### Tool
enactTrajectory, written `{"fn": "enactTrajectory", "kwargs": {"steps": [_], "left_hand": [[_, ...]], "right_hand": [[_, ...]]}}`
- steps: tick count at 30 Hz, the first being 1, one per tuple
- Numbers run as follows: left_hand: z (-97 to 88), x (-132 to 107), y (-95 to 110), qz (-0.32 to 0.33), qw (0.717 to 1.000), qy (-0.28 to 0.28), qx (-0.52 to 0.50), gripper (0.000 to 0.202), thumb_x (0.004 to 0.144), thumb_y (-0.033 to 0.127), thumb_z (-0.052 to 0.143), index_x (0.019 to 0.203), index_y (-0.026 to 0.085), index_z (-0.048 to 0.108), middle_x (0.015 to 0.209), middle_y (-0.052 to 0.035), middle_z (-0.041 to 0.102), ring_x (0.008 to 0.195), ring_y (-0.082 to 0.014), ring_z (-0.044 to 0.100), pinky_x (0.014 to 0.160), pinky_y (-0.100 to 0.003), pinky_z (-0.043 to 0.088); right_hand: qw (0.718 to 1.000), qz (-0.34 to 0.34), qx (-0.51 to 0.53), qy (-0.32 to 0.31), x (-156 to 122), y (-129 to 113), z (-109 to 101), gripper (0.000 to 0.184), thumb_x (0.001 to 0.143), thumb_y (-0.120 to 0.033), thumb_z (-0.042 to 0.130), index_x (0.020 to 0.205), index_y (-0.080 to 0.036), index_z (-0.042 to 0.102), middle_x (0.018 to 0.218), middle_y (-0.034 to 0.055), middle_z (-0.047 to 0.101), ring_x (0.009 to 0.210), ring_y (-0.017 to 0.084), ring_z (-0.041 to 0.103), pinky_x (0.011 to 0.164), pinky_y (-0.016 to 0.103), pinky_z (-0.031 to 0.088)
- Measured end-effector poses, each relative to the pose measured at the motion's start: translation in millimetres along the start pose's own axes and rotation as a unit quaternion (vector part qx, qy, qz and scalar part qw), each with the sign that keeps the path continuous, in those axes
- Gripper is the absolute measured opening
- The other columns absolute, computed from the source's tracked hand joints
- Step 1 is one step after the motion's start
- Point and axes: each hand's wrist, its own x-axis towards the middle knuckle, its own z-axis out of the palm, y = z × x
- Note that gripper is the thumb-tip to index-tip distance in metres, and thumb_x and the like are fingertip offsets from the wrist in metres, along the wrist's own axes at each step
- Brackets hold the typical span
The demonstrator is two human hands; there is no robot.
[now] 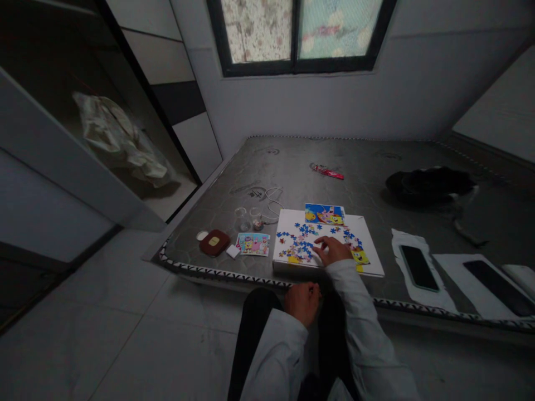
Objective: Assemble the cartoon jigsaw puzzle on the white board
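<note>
My right hand (332,250) reaches over a white box (370,245), its thumb and forefinger apart beside small jigsaw pieces (303,245). Nothing shows between those fingertips. The loose pieces, mostly blue, lie scattered across the box's left and middle. A partly joined cartoon puzzle (360,255) lies at the right, partly covered by my right hand. At the box's far edge rests a cartoon picture card (325,214). My left hand (303,303) is closed in a loose fist by my knees, below the table edge, with no object visible in it.
Left of the box are another cartoon card (253,244), a brown case (214,243), a small white square (233,251), clear cups (256,216) and a white cord (273,203). A red packet (330,171), a black bag (430,184) and a phone (418,268) lie farther out.
</note>
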Motion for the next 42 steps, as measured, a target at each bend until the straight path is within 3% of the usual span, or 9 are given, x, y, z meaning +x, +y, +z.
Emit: {"fn": "enactTrajectory", "kwargs": {"steps": [4,8,16,32,37,42], "left_hand": [[0.1,-0.5,-1.6,-0.038,0.996,-0.03,0.073,0.032,0.09,0.03,0.042,0.099,0.021,0.071,0.1,-0.011,0.073,0.095,-0.0259,0.068,0.078,-0.034,0.049],[-0.1,-2.5,-5.8,-0.043,0.993,-0.07,0.087,0.032,0.084,0.026,0.046,0.106,0.019,0.069,0.105,-0.0134,0.072,0.098,-0.0314,0.068,0.081,-0.04,0.052],[2.7,-3.1,-9.2,-0.041,0.993,-0.081,0.076,0.033,0.086,0.03,0.045,0.103,0.017,0.071,0.105,-0.0149,0.072,0.098,-0.0305,0.068,0.082,-0.04,0.053],[-0.8,-2.9,-5.0,-0.037,0.992,-0.085,0.084,0.033,0.081,0.023,0.048,0.105,0.017,0.07,0.108,-0.0133,0.071,0.102,-0.0286,0.066,0.088,-0.038,0.051],[2.3,-1.9,-5.8,-0.037,0.993,-0.083,0.076,0.031,0.089,0.032,0.044,0.104,0.023,0.07,0.105,-0.0102,0.072,0.099,-0.0272,0.067,0.084,-0.036,0.05],[4.6,-2.5,-5.8,-0.036,0.996,-0.066,0.054,0.038,0.093,0.041,0.037,0.101,0.026,0.071,0.1,-0.0075,0.073,0.095,-0.024,0.067,0.083,-0.033,0.048]], "right_hand": [[0.995,-0.089,-0.028,-0.025,-6.7,-41.7,17.5,0.028,0.085,-0.039,0.06,0.11,-0.028,0.067,0.102,0.0047,0.066,0.095,0.022,0.06,0.08,0.035,0.036],[0.989,-0.117,-0.063,-0.07,-10.5,-56.6,34.0,0.029,0.085,-0.037,0.061,0.113,-0.029,0.066,0.111,0.0066,0.061,0.104,0.023,0.057,0.082,0.035,0.036],[0.986,-0.133,-0.039,-0.088,-7.2,-60.7,37.9,0.021,0.086,-0.03,0.058,0.105,-0.027,0.068,0.108,0.0057,0.062,0.106,0.022,0.056,0.085,0.035,0.036],[0.986,-0.137,-0.048,-0.085,-4.3,-54.4,46.1,0.021,0.085,-0.035,0.062,0.103,-0.023,0.065,0.107,0.0062,0.063,0.105,0.023,0.057,0.085,0.035,0.036],[0.992,-0.124,-0.019,-0.003,2.0,-32.5,31.8,0.024,0.086,-0.036,0.06,0.106,-0.023,0.064,0.11,0.0079,0.063,0.105,0.023,0.057,0.081,0.034,0.036],[0.996,-0.031,-0.027,0.076,10.6,26.3,4.7,0.026,0.083,-0.043,0.06,0.099,-0.023,0.067,0.102,0.0064,0.064,0.092,0.023,0.058,0.079,0.036,0.034]]}}
